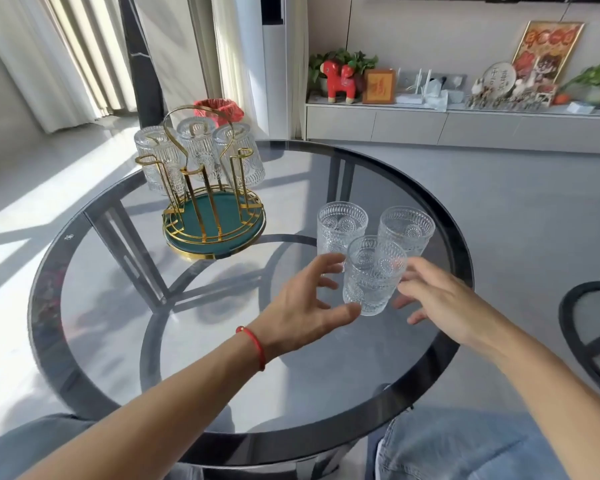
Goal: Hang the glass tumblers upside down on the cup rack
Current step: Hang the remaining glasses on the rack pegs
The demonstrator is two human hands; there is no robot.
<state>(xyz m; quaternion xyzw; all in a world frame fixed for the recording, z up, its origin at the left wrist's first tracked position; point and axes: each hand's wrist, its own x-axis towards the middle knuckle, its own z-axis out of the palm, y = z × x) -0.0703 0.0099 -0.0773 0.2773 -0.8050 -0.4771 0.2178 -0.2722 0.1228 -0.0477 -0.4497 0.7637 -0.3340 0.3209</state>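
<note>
Three embossed glass tumblers stand upright on the round glass table: a near one, one behind it on the left and one behind on the right. My left hand and my right hand flank the near tumbler with fingers spread, close to its sides; no firm grip shows. The gold wire cup rack with a green base stands at the table's far left. Three tumblers hang upside down on its far pegs. Its near pegs are bare.
A red-lined bin stands on the floor behind the rack. A low cabinet with ornaments runs along the back wall. A dark chair frame sits at the right edge. My knees show below the table's near rim.
</note>
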